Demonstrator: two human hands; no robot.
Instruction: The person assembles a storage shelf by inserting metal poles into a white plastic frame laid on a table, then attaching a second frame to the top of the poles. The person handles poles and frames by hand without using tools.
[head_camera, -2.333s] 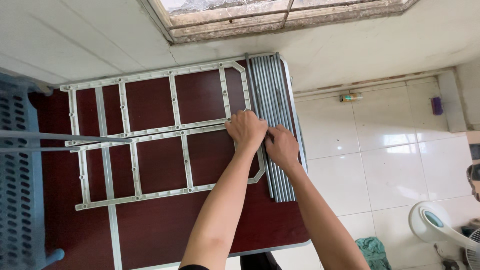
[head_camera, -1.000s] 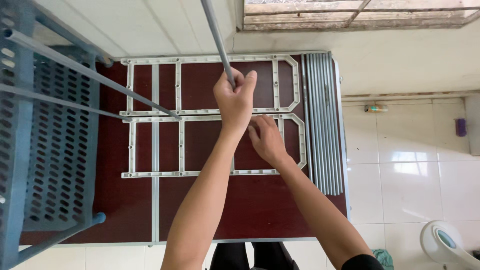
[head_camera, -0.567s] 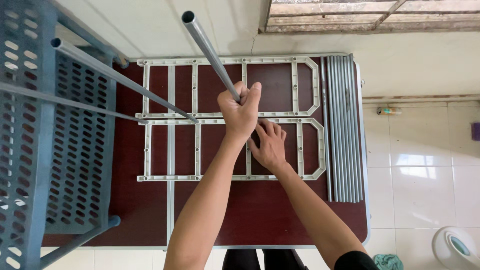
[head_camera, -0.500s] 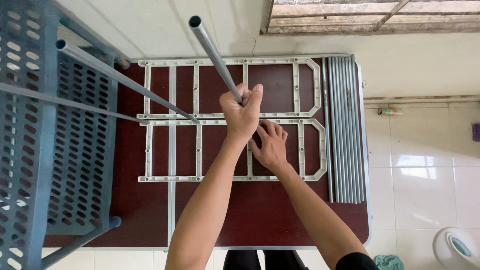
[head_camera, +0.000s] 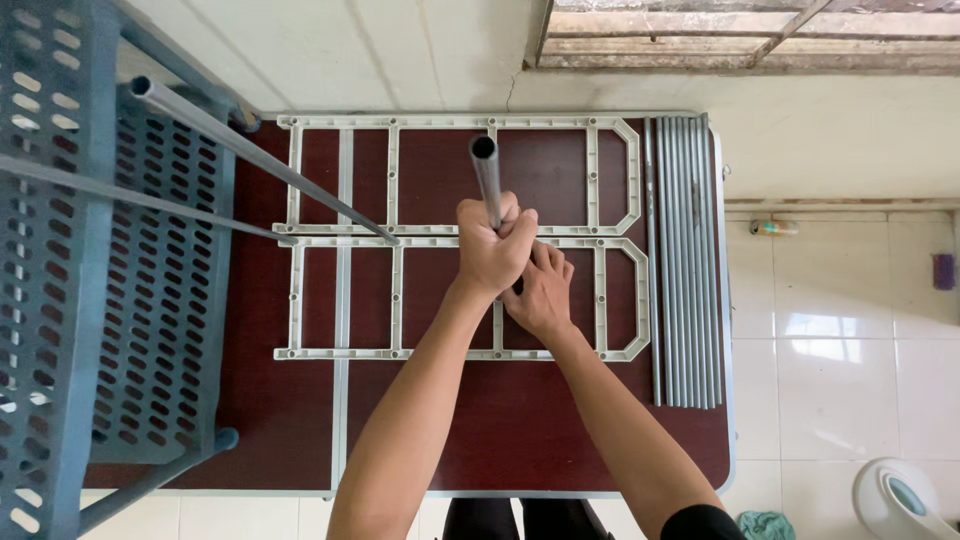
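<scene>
Grey tube (head_camera: 486, 175), pale grey frames (head_camera: 600, 300) — dark maroon table (head_camera: 520, 430)

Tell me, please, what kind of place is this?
Probably a room in a home, used for putting furniture together. A dark red folding table stands on white floor tiles under a window, with a fan nearby. The left hand holds a grey tube.

Left hand (head_camera: 492, 250) fisted, right hand (head_camera: 541, 292) flat beneath, fingers spread.

Grey metal tube (head_camera: 486, 175), hollow-ended, standing nearly upright. Planted on the nearer of 2 pale plastic lattice frames (head_camera: 598, 300), flat on the dark red table.
</scene>
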